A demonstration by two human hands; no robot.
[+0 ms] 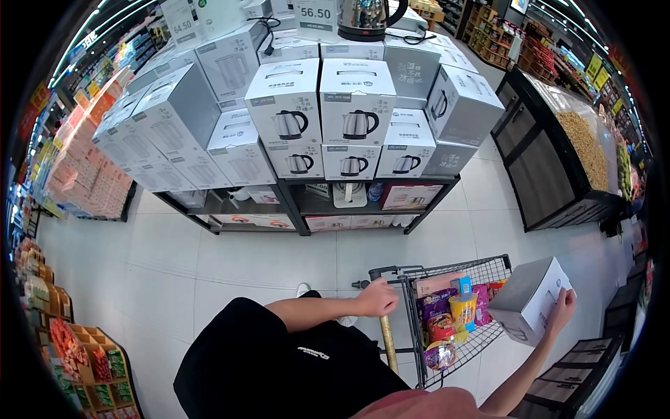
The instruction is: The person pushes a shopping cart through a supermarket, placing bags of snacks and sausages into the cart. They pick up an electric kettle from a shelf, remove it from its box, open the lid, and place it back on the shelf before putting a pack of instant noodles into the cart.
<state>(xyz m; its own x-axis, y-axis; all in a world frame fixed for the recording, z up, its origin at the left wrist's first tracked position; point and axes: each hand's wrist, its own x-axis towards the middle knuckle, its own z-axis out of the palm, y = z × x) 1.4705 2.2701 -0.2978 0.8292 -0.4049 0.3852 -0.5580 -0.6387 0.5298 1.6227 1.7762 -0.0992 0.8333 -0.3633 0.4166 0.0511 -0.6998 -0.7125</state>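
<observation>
My left hand point(377, 298) is closed around the handlebar point(388, 342) of a wire shopping cart point(481, 349). My right hand point(562, 306) grips a white-and-grey kettle box point(527, 297) by its printed side, at the carry slot. Tilted, the box hangs at the cart's right end, overlapping the rim in view; whether it touches the wire cannot be made out. In the basket lie a yellow cup point(463, 309), a purple snack bag point(436, 302), a red round package point(441, 327) and other colourful packs.
Ahead, a dark display stand point(296, 209) bears stacked kettle boxes point(356, 91), a sample kettle point(364, 17) and price signs point(315, 17). A black bin of grain-like goods point(544, 160) stands at right. Pink cartons point(87, 164) are piled at left, with a snack rack point(98, 370) below.
</observation>
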